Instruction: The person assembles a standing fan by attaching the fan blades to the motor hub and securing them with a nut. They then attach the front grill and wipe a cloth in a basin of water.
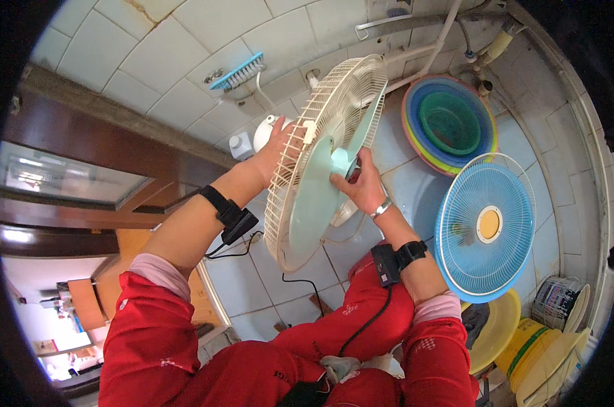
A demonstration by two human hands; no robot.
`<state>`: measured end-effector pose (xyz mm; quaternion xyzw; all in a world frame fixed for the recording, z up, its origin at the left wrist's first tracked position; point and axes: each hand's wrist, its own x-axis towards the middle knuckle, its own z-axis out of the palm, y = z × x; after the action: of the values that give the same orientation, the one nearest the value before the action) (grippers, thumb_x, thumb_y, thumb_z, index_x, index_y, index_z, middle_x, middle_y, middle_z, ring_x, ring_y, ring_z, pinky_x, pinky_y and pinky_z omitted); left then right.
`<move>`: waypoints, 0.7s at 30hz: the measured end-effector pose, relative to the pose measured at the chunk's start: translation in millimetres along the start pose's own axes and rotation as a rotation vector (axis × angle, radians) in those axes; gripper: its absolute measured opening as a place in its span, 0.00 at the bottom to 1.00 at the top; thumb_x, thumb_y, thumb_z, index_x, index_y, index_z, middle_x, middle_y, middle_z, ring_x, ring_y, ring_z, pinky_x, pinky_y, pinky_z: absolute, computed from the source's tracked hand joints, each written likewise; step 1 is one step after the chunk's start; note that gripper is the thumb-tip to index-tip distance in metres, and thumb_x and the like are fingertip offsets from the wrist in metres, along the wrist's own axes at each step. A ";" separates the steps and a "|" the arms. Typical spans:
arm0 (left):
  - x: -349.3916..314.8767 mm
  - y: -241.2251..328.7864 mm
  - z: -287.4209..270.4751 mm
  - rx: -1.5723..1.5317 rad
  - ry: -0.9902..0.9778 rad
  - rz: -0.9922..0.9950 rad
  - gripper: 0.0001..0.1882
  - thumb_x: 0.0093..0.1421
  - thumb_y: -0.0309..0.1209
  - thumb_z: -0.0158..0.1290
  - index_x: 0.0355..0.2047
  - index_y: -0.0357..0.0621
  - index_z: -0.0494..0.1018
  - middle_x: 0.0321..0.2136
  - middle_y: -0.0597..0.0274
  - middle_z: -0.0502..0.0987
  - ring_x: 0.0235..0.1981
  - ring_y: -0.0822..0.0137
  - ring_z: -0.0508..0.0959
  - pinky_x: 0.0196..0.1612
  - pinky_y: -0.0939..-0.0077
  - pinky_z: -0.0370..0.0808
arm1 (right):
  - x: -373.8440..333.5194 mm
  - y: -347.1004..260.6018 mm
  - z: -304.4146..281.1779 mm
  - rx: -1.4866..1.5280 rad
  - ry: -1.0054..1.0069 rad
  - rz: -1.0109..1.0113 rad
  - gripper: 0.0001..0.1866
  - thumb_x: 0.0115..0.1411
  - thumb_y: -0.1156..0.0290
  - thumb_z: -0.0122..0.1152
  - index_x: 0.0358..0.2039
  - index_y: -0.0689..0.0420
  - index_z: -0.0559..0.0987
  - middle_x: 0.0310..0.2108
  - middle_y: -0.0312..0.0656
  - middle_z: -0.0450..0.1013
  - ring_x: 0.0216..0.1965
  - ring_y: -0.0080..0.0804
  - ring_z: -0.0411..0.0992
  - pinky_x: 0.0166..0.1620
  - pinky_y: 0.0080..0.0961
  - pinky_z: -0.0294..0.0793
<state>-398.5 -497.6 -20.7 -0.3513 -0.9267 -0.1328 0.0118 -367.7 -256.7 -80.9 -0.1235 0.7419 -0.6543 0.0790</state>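
Note:
An electric fan with its front cover off stands tilted before me, its cream wire rear guard (286, 197) round pale green fan blades (314, 203). My left hand (277, 152) is at the back of the guard by the white motor housing (263, 133); the wires partly cover its fingers, which appear curled round the fan's back. At the hub (339, 160), my right hand (364, 184) has its thumb and fingers closed on the centre of the blades. The round front guard (489, 224), with a yellow centre disc, rests on a blue basin (480, 293) to the right.
Nested plastic basins (449, 125) stand at the far right. Nearer are a yellow basin (504, 329), a yellow bucket (527, 346) and a paint pail (557, 302). A blue brush (238, 73) hangs on the tiled wall. A wooden door (83, 169) is at left; a black cable (310, 281) crosses the floor.

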 end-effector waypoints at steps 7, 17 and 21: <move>3.5 10.5 -14.2 0.132 -0.018 0.032 0.42 0.42 0.39 0.62 0.59 0.46 0.62 0.55 0.50 0.65 0.59 0.48 0.61 0.64 0.40 0.46 | -9.7 6.3 -4.5 0.010 -0.008 0.025 0.32 0.50 0.63 0.71 0.48 0.57 0.60 0.33 0.45 0.72 0.32 0.32 0.73 0.37 0.31 0.75; 3.8 6.5 -5.8 0.077 -0.047 -0.041 0.52 0.37 0.48 0.65 0.62 0.44 0.58 0.60 0.46 0.59 0.63 0.47 0.58 0.63 0.39 0.45 | -97.3 47.9 -145.0 0.447 0.482 0.301 0.29 0.52 0.63 0.66 0.49 0.60 0.64 0.36 0.47 0.73 0.35 0.32 0.73 0.39 0.31 0.75; -1.0 9.5 -5.6 0.199 -0.132 -0.119 0.48 0.42 0.48 0.62 0.62 0.43 0.58 0.61 0.48 0.59 0.61 0.50 0.59 0.63 0.36 0.46 | -147.0 24.5 -189.8 0.436 0.593 0.281 0.27 0.52 0.63 0.64 0.48 0.62 0.66 0.36 0.47 0.74 0.35 0.32 0.73 0.39 0.31 0.75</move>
<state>-391.9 -492.9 -13.2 -0.3006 -0.9533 -0.0170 -0.0223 -281.9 -31.3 -86.8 0.1934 0.5859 -0.7866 -0.0254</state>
